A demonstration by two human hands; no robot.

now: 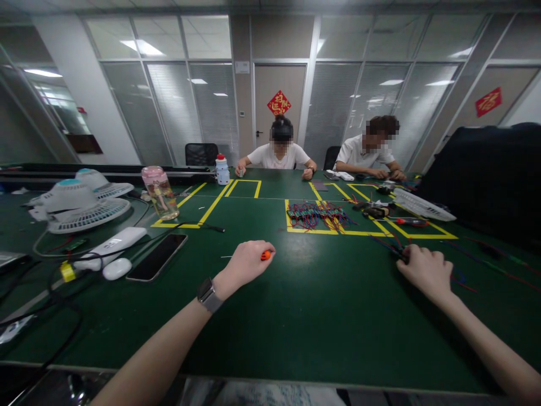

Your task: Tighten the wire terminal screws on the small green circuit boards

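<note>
The left hand point(245, 262) rests knuckles-up on the green worktop point(296, 321), its grip closed around a small screwdriver point(265, 255) whose orange handle end peeks out on the right of the fist while a thin metal shaft shows on the left of it. The right hand point(425, 270) lies further right on the worktop, fingers curled down onto a bunch of red and blue wires point(459, 277); whether its grip actually pinches them cannot be told. Far beyond the hands, inside a yellow-taped rectangle, lies a pile of wired parts point(319, 215), red, blue and green. On the near left sit a black phone point(157, 257), a white mouse point(117, 268) just beside it, and a white flat box point(110, 245); further left stand two small fans point(84, 206) and a clear bottle with a pink lid point(159, 193). On the far side two people in white shirts point(279, 156) sit with their hands on the worktop.
</note>
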